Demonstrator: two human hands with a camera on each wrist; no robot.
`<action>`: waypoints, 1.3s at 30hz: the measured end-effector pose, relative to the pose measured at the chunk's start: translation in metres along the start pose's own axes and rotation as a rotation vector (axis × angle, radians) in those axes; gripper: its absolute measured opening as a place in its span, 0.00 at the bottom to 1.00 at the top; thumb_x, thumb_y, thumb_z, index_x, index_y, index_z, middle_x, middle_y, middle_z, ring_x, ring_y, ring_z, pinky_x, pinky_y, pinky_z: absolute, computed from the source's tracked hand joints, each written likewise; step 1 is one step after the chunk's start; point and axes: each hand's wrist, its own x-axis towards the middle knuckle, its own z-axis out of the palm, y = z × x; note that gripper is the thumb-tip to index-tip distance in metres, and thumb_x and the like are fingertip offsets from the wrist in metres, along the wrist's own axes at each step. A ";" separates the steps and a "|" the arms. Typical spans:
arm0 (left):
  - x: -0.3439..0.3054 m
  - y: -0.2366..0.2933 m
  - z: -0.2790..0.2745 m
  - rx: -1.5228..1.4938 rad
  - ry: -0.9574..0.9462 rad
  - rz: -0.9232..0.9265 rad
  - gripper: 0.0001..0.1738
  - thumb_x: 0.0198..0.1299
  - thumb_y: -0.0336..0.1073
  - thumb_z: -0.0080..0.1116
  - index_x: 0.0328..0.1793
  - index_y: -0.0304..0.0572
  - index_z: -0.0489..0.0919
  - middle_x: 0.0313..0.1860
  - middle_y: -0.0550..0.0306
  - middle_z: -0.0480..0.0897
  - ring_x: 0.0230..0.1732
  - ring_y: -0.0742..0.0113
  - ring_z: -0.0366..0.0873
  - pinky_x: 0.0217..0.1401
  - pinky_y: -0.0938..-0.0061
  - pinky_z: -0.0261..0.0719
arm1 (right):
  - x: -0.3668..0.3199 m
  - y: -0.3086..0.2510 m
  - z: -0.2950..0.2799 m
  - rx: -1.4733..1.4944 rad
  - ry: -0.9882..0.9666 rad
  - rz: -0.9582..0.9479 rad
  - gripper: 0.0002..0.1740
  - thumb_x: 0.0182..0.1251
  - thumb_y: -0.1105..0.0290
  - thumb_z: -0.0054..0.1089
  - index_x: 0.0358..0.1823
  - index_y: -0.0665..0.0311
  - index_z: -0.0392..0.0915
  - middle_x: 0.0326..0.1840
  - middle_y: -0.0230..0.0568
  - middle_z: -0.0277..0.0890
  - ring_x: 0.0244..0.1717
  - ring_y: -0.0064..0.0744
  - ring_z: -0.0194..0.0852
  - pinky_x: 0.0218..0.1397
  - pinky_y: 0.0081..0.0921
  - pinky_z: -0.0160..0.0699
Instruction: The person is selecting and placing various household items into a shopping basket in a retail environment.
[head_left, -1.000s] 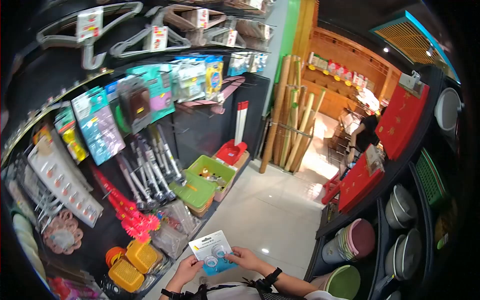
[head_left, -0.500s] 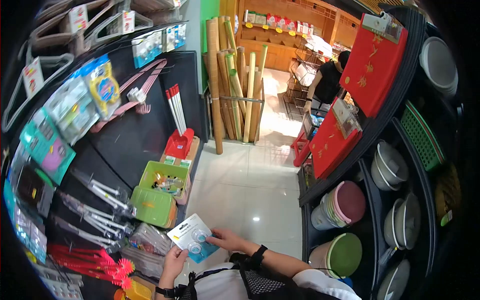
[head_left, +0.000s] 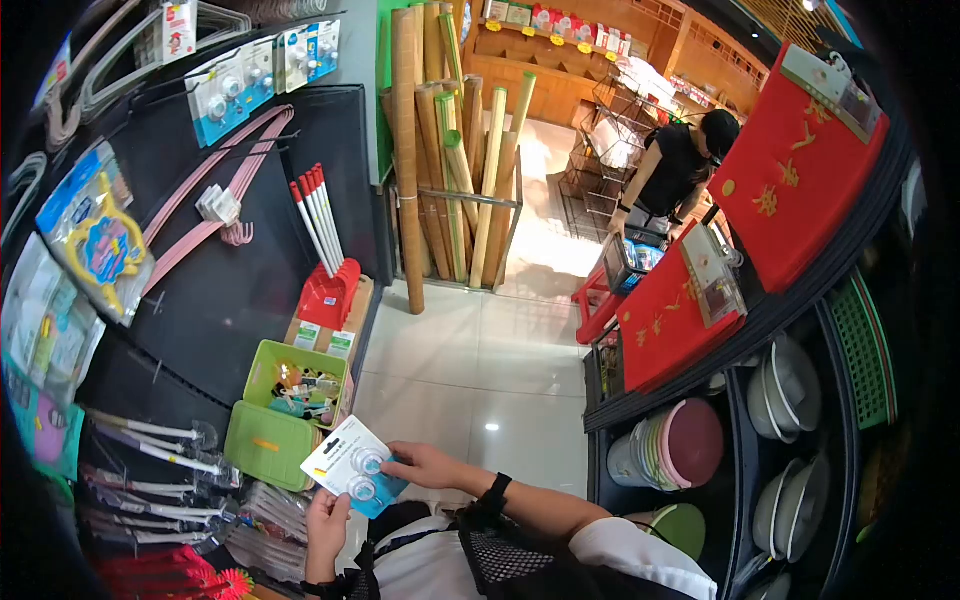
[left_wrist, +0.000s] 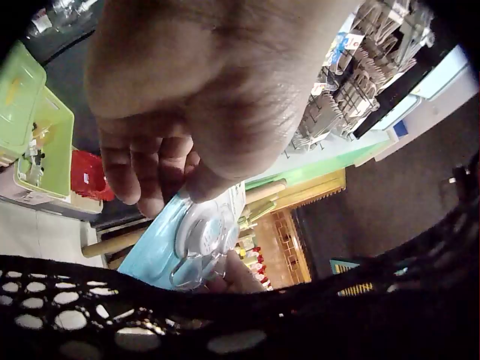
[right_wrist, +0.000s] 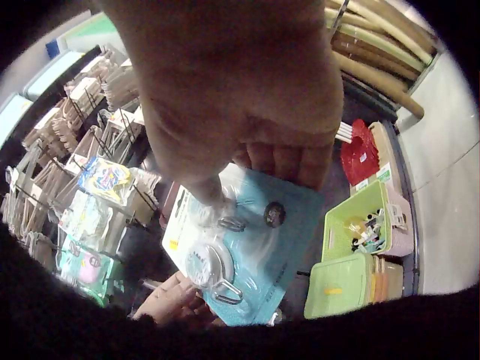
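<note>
I hold a flat white-and-blue card package with two clear plastic blisters (head_left: 352, 468) low in the head view, left of centre, just in front of my chest and above the pale tiled floor (head_left: 480, 370). It tilts up toward the left.

My left hand (head_left: 328, 525) comes up from the bottom edge of the frame, wrist bent back. Its fingers are curled round the lower corner of the package, and the left wrist view shows them bunched against the card next to a blister. My right hand (head_left: 420, 465) reaches in from the right, the forearm lying across my body with a dark strap at the wrist. It pinches the blue right edge. In the right wrist view the thumb presses down on the face of the card by the upper blister and the fingers lie along the far edge. Both hands are clamped on the package.

Just beyond it at lower left stand a lime-green plastic basket (head_left: 262, 372) and a red plastic dustpan set (head_left: 325, 290). A bundle of tall bamboo poles (head_left: 440, 160) stands at top centre.
</note>
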 end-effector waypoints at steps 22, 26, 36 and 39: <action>0.234 0.201 -0.023 0.006 -0.027 0.284 0.12 0.71 0.30 0.57 0.57 0.32 0.78 0.44 0.61 0.84 0.40 0.80 0.77 0.43 0.79 0.77 | 0.205 -0.181 -0.146 -0.196 0.176 -0.205 0.25 0.73 0.54 0.61 0.60 0.66 0.77 0.42 0.48 0.84 0.39 0.33 0.83 0.46 0.31 0.81; 0.271 0.239 -0.014 0.051 0.071 0.454 0.10 0.72 0.32 0.56 0.52 0.32 0.78 0.38 0.63 0.82 0.36 0.82 0.74 0.39 0.80 0.75 | 0.246 -0.216 -0.186 -0.263 0.160 -0.282 0.23 0.73 0.57 0.62 0.59 0.68 0.77 0.40 0.47 0.84 0.40 0.32 0.83 0.46 0.31 0.81; 0.378 0.407 0.018 0.136 0.323 0.694 0.09 0.72 0.30 0.55 0.52 0.33 0.79 0.38 0.66 0.82 0.37 0.83 0.72 0.40 0.82 0.73 | 0.383 -0.340 -0.310 -0.141 -0.043 -0.627 0.21 0.78 0.69 0.56 0.66 0.74 0.70 0.54 0.36 0.80 0.53 0.20 0.76 0.57 0.23 0.77; 0.409 0.445 0.020 0.151 0.385 0.776 0.11 0.73 0.33 0.55 0.55 0.33 0.79 0.37 0.67 0.80 0.36 0.83 0.71 0.38 0.83 0.71 | 0.422 -0.375 -0.333 -0.126 -0.058 -0.717 0.21 0.77 0.69 0.57 0.66 0.73 0.70 0.51 0.34 0.80 0.50 0.18 0.76 0.53 0.22 0.77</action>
